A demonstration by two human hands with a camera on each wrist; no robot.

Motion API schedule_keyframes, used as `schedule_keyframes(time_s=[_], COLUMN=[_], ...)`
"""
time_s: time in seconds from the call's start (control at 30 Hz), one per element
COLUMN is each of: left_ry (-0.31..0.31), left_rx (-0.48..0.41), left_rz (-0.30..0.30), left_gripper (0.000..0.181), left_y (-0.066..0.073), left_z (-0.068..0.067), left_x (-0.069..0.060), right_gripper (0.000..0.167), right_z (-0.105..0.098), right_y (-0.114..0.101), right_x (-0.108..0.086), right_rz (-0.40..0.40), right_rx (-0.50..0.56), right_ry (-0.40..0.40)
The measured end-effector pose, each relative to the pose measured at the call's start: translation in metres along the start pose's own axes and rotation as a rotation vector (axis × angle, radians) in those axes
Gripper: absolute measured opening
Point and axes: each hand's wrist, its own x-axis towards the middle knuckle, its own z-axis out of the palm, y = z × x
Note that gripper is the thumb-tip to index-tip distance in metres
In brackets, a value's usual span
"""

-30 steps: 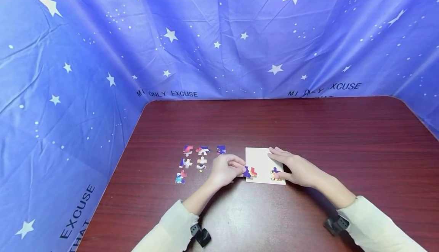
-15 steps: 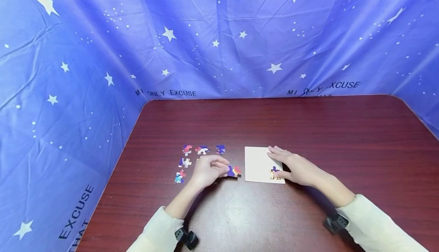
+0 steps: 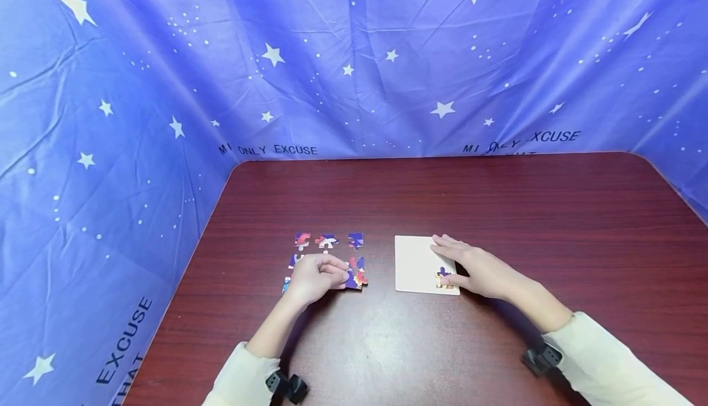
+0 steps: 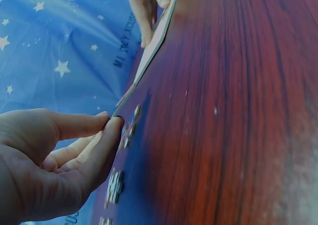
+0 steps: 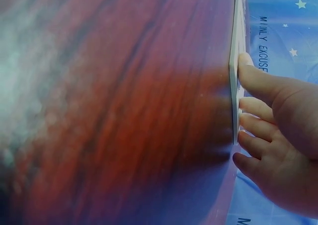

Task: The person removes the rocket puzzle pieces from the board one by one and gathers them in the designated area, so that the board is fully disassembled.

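Note:
Between thumb and forefinger, my left hand (image 3: 314,278) pinches a purple puzzle piece (image 3: 353,281) with red and yellow on it, held just above the table in the left wrist view. Another puzzle piece (image 3: 357,263) lies right behind it. My right hand (image 3: 480,271) rests with its fingers extended on the right side of a pale square board (image 3: 416,265). One purple and yellow puzzle piece (image 3: 442,278) sits at the board's lower right, by the right thumb. The left hand partly covers the loose pieces under it.
Several loose puzzle pieces lie left of the board, among them a red one (image 3: 302,240), a red and white one (image 3: 327,241) and a purple one (image 3: 356,240). A blue star-printed curtain (image 3: 354,86) borders the dark red table (image 3: 498,203).
My left hand has drawn the purple piece off the board's lower left and carried it left to the loose pieces. The right hand has stayed on the board.

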Motion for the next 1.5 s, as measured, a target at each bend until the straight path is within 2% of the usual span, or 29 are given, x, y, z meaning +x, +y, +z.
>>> schedule_keyframes(time_s=[0.33,0.43,0.6,0.73,0.83,1.07,1.5], left_ry=[0.023,0.05,0.109,0.132,0.14,0.174,0.194], left_rx=[0.033,0.082,0.232,0.298,0.306,0.387,0.416], left_rz=[-0.027,-0.032,-0.018,-0.008,-0.001,0.054,0.088], left_gripper=[0.014,0.013,0.009,0.007,0.006,0.005,0.005], left_y=[-0.01,-0.012,-0.013,-0.012,-0.012,-0.013,-0.011], left_z=[-0.017,-0.022,-0.03,-0.033,-0.035,-0.036,-0.034], left_x=[-0.009,-0.012,-0.017,-0.022,-0.024,-0.024,-0.025], right_gripper=[0.066,0.066,0.065,0.065,0.066,0.066,0.066], right_z=[0.002,0.001,0.001,0.001,0.002,0.002,0.002], right_y=[0.002,0.002,0.002,0.002,0.003,0.003,0.002], right_x=[0.0,0.0,0.001,0.0,0.0,0.001,0.0], right_rz=[-0.007,-0.011,-0.011,-0.009,-0.01,-0.012,-0.004], right_rx=[-0.013,-0.01,-0.011,-0.013,-0.015,-0.014,-0.012], right_ry=[0.001,0.006,0.007,0.008,0.009,0.013,0.009])
